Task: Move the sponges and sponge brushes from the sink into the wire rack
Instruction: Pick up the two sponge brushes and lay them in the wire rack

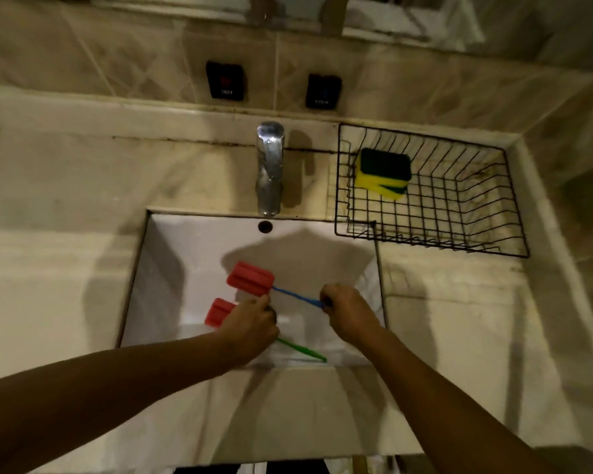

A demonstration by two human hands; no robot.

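Two sponge brushes lie in the white sink (192, 254). One has a red foam head and a blue handle (250, 279); my right hand (348, 311) is closed around the end of that handle. The other has a red head (220, 311) and a green handle (302, 350); my left hand (252, 325) covers its middle and grips it. A black wire rack (432, 220) stands on the counter right of the faucet. Two yellow-and-green sponges (384, 172) are stacked in its back left corner.
A chrome faucet (270, 165) rises behind the sink, between the basin and the wall. Two dark switch plates (225, 80) sit on the tiled wall. Marble counter (59, 206) spreads left of the sink; the rack fills the right corner against the side wall.
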